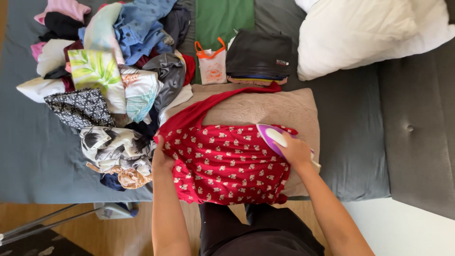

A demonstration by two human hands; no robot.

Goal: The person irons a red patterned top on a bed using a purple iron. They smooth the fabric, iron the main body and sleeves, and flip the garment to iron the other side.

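A red garment with small white prints lies spread over a beige towel at the bed's near edge. My right hand grips a purple and white iron, which rests on the garment's upper right part. Flat on the garment's left edge, my left hand presses the cloth down, fingers apart.
A heap of mixed clothes covers the bed's left side. Behind the towel stand a stack of folded dark clothes, a small white and orange bag and a green cloth. A white pillow lies at back right.
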